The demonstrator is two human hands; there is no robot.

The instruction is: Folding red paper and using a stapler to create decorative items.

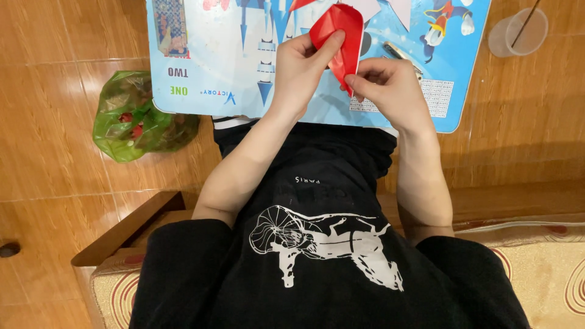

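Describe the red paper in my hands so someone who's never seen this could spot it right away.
Start at the light blue cartoon-printed board lying over the lap. Above its near edge, the left hand and right hand pinch a folded glossy red paper piece. It is the only solid red, creased sheet there.

Bag [137,116] left of board [207,61]

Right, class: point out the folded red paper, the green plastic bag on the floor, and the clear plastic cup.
Folded red paper [339,25]: head view, on its upper flat face above the thumbs.
Green plastic bag [131,116]: head view, on its crumpled middle.
Clear plastic cup [515,33]: head view, on its side wall.
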